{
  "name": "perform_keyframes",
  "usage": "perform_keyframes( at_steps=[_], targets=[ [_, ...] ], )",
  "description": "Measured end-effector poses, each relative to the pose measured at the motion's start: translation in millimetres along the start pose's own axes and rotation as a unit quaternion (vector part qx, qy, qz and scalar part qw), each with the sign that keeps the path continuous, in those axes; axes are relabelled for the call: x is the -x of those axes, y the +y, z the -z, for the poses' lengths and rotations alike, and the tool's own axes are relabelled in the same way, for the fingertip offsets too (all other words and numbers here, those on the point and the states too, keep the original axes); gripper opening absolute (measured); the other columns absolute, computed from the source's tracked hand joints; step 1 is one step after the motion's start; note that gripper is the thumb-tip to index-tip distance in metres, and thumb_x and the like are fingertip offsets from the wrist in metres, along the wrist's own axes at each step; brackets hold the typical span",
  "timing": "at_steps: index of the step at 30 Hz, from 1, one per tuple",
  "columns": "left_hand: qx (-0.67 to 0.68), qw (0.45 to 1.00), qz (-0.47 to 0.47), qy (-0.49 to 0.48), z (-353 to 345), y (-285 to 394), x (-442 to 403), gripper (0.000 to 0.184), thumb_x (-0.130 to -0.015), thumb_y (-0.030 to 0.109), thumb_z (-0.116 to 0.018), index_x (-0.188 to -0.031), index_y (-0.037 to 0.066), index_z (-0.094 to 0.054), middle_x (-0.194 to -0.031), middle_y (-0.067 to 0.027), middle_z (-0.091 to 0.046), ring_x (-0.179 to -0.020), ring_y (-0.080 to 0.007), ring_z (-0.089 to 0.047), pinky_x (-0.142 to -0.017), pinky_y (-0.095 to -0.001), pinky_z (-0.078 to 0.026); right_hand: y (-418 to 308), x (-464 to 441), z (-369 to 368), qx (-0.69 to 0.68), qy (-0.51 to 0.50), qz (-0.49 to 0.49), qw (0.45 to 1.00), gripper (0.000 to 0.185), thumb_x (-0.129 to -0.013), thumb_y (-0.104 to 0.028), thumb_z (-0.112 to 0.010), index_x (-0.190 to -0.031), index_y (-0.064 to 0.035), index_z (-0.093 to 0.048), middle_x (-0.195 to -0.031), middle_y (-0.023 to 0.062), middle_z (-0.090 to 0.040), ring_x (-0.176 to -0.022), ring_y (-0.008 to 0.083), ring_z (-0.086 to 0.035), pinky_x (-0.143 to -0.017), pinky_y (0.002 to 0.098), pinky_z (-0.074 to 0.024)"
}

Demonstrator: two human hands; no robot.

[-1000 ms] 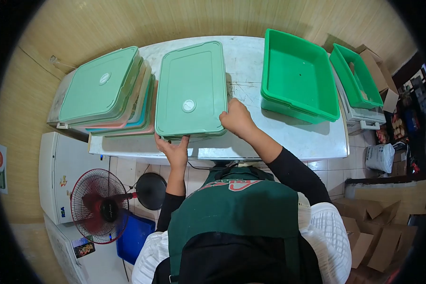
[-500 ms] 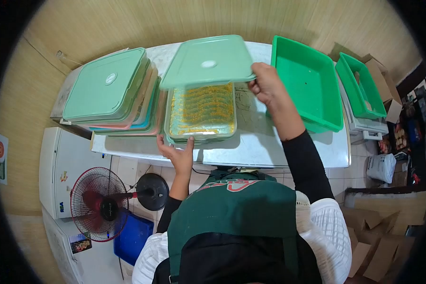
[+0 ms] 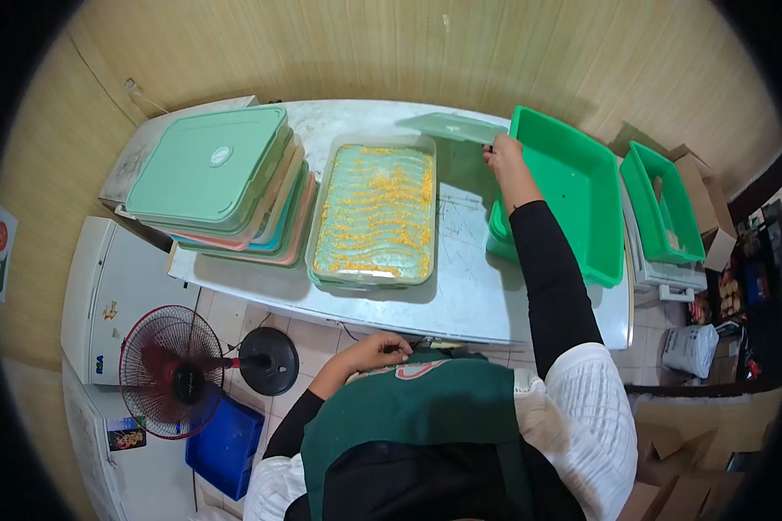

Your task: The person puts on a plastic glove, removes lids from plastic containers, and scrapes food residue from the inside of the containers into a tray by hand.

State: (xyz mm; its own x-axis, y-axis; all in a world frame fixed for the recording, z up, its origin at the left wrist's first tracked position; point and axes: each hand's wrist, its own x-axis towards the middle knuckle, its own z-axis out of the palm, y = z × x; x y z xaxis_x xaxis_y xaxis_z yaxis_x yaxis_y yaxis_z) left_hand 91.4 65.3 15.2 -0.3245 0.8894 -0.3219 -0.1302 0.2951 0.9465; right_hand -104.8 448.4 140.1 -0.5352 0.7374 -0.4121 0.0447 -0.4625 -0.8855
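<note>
My right hand (image 3: 506, 158) is closed on the edge of a pale green lid (image 3: 456, 128), which it holds tilted above the back of the table, beside the large green tub. Near my apron (image 3: 408, 408), below the table's front edge, my left hand (image 3: 375, 352) has loosely bent fingers and nothing visible in them. Between the hands and the wall stands an uncovered clear container (image 3: 433, 252). A pale green layer with wavy ridges and yellow-orange crumbs (image 3: 378, 208) fills it. It rests on what looks like another green-edged container.
Left of it rises a stack of lidded containers (image 3: 208, 165). A large green tub (image 3: 573, 191) stands on the right of the white table (image 3: 469, 304), with a smaller green tub (image 3: 660, 204) beyond. A fan (image 3: 172, 372) and blue bin (image 3: 224, 447) are at lower left.
My right hand has carried the lid from above the container back and to the right, exposing the crumb-topped filling. My left hand has let go of the container's front and drawn back toward my apron.
</note>
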Motion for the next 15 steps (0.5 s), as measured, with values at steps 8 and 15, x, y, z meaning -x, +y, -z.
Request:
perform_keyframes(
  at_steps=[8, 15],
  targets=[
    [-0.026, 0.999, -0.017, -0.011, -19, 4, 8, 0.011, -0.079, 0.005, -0.061, -0.088, 0.004, -0.053, -0.08, -0.0028, -0.054, -0.073, -0.0108, -0.051, -0.066, -0.0265, -0.044, 48, -128, -43, -0.019, 0.143, 0.013, 0.989, 0.029, -0.079, -0.003, -0.047, -0.107, 0.0031, -0.049, -0.101, 0.019, -0.057, -0.085, 0.0316, -0.058, -0.067, 0.0411, -0.0469],
    [-0.365, 0.918, -0.107, 0.115, -36, -9, 8, 0.011, -0.068, 0.004, -0.055, -0.078, 0.004, -0.059, -0.079, -0.0142, -0.055, -0.073, -0.0332, -0.056, -0.063, -0.0399, -0.045, 55, -87, -35, 0.299, -0.014, 0.076, 0.951, 0.036, -0.083, -0.015, -0.045, -0.115, -0.0001, -0.049, -0.113, 0.0129, -0.054, -0.096, 0.026, -0.055, -0.076, 0.0371, -0.0447]
  ],
)
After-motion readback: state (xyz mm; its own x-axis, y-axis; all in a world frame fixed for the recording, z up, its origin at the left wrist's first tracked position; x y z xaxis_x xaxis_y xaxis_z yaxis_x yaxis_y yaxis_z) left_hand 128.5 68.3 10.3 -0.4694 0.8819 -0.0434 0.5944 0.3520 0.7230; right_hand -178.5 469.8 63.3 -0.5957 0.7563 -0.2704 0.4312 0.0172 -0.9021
